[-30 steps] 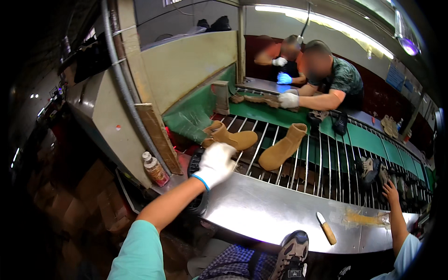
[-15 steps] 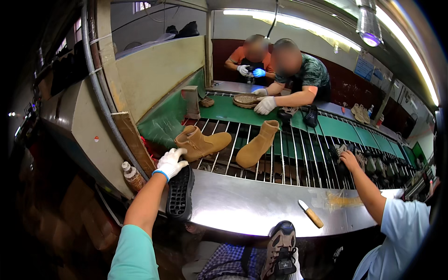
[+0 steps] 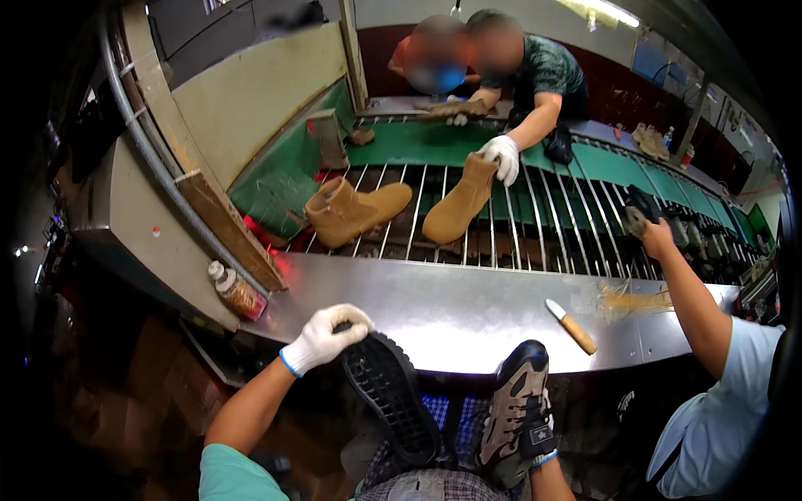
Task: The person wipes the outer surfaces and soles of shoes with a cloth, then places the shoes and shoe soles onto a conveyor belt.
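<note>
My left hand [image 3: 326,341], in a white glove with blue trim, pinches the top end of a black shoe sole [image 3: 391,405]. The sole hangs tilted over my lap, its gridded hollow side showing. Beside it, a grey and black sneaker [image 3: 508,405] points toe up. My right hand [image 3: 545,457] holds this sneaker from behind; only its cuff and a little glove show, the fingers mostly hidden. A knife with a wooden handle [image 3: 571,327] lies on the metal ledge [image 3: 468,301] ahead.
Two tan suede boots [image 3: 355,210] [image 3: 458,204] rest on the metal bars. Across the line, a person's gloved hand [image 3: 501,157] grips the right boot's top. At right, another person's bare hand [image 3: 656,234] holds a shoe. A bottle [image 3: 236,288] stands at the ledge's left end.
My left hand has brought the sole from the ledge's left end toward my lap. The sneaker has risen slightly. The person opposite has reached onto the right boot.
</note>
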Demonstrator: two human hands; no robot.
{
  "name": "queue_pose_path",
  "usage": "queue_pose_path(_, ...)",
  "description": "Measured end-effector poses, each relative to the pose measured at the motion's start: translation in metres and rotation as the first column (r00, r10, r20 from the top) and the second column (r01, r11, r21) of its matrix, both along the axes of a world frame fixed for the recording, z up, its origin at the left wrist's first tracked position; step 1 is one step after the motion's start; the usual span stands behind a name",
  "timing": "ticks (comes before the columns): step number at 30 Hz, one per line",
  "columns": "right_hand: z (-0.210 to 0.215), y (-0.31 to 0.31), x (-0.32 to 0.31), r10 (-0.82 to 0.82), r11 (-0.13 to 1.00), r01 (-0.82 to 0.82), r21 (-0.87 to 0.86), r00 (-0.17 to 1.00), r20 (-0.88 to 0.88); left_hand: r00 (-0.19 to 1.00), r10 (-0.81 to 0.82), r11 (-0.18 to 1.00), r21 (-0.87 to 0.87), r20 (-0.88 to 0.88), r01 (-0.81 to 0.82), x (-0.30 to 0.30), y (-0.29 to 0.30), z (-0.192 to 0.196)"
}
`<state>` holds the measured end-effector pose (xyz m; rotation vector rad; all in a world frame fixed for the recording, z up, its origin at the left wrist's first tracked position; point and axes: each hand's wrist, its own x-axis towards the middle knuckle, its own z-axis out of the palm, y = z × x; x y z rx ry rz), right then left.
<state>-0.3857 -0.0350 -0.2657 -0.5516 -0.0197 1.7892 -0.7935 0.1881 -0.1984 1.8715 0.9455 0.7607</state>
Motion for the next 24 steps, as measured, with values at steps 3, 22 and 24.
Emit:
queue_pose_path(3,0.007,-0.007,0.0,0.042,0.999,-0.042,0.03,0.999,-0.022,0.988,-0.029,0.994,0.111,0.154,0.012,0.025,0.002,0.025)
queue_pose_path(22,-0.021,-0.07,0.002,-0.119,0.989,0.146,0.029,0.892,-0.435,0.862,-0.48,0.83,-0.231,0.165,0.507,0.203,0.022,0.096)
queue_pose_path(24,-0.024,-0.061,0.006,-0.082,0.995,0.095,0.029,0.95,-0.3,0.854,-0.504,0.828,-0.209,0.128,0.52,0.205,0.024,0.095)
